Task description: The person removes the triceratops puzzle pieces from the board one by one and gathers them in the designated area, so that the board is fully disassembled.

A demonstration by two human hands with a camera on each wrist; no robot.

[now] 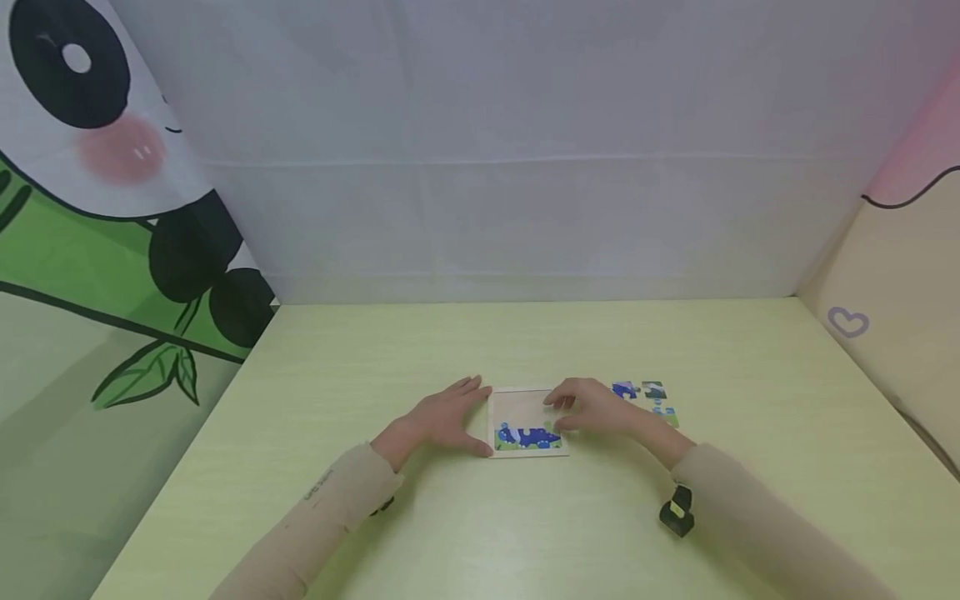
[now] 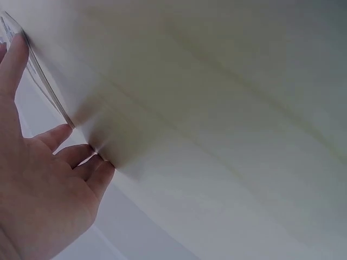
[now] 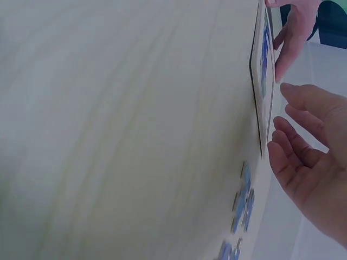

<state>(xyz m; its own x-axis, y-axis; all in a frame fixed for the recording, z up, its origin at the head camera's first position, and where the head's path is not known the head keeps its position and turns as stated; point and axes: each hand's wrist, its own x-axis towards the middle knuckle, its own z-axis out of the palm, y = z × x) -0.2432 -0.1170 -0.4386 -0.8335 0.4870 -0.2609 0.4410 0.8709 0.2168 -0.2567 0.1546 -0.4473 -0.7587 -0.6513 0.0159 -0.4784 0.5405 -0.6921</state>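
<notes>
Puzzle tray [image 1: 521,408]: lies flat on the bench [image 1: 495,525], between the two hands. Left hand [image 1: 448,419]: fingers spread, touching the tray's left edge, not clamped round it. Right hand [image 1: 596,407]: thumb and fingers apart at the tray's right side; no piece can be made out between them. Fitted pieces [image 1: 525,437] line the near side; bare wood shows beyond.

Risks, as judged: the left hand bears on one side only, so a hard push there, or an off-centre press by the right, could skid or turn the tray. Fingers dragged low over the near row could lift seated pieces. Loose pieces [image 1: 654,389] lie just beyond the right hand; a careless sweep could scatter them. A piece offered at the wrong rotation would likely jam.
</notes>
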